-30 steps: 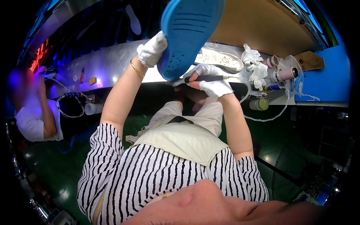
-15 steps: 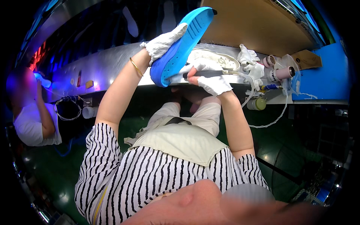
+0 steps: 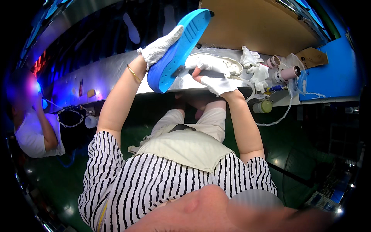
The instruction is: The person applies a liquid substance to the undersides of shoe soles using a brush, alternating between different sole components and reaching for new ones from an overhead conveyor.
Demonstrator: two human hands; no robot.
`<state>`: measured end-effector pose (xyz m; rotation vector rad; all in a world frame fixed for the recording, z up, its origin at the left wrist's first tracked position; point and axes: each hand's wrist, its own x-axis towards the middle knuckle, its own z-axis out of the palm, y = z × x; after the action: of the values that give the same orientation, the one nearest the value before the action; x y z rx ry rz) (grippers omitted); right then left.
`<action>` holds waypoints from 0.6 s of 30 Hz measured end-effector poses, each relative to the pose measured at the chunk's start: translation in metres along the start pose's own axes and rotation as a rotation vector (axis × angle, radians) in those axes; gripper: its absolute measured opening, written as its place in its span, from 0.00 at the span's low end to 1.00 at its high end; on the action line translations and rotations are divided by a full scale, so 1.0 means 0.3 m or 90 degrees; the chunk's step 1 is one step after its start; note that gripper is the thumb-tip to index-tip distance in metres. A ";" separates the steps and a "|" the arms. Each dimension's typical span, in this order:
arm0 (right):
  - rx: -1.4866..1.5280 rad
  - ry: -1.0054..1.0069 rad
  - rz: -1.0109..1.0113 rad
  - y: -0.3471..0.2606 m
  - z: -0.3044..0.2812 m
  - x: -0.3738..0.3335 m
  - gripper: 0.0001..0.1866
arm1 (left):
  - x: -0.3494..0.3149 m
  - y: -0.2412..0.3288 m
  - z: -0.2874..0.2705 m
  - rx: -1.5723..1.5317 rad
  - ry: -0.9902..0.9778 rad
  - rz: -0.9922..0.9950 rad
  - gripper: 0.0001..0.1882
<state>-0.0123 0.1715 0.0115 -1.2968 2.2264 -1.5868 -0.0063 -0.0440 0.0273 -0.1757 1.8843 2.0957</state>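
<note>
My left hand (image 3: 162,45), in a white knitted glove, is closed around the side of a blue clog (image 3: 180,51). The clog is raised on a slant over the bench edge, its upper end lighter blue and its lower end darker. Close to the clog's right side, my right hand (image 3: 217,80) is closed on a slim dark tool (image 3: 179,72); its glove leaves some fingertips bare. The tool's dark end lies at the clog's lower right side; contact cannot be made out. Behind the right hand a white clog (image 3: 232,66) lies on the bench.
White gloves (image 3: 251,58), a pink bottle (image 3: 290,74) and a clear hose (image 3: 290,108) are at the right of the metal bench (image 3: 112,71). A large cardboard sheet (image 3: 251,27) stands behind. A green-lidded jar (image 3: 264,106) sits below the edge. Another person (image 3: 38,131) works at far left.
The blue clog and my left hand have shifted slightly left and down in view. The tool in my right hand now shows its dark end nearer the clog's side.
</note>
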 end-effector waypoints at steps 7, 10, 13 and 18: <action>0.127 0.136 0.129 -0.052 -0.052 -0.036 0.09 | -0.062 0.010 -0.052 -0.308 0.053 0.333 0.46; 0.227 0.144 0.068 -0.050 -0.016 -0.032 0.11 | -0.025 -0.154 -0.236 -0.444 -0.139 0.229 0.41; 0.201 0.188 0.107 -0.010 0.033 -0.058 0.11 | -0.071 -0.205 -0.135 -0.536 -0.124 0.008 0.43; 0.281 0.294 0.120 0.040 0.062 -0.068 0.10 | -0.157 -0.284 0.082 -0.674 -0.151 0.024 0.33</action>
<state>0.0036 0.1732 -0.0139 -0.6332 1.9536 -2.2986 0.0677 -0.0201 -0.0363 -0.1089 0.5068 2.7601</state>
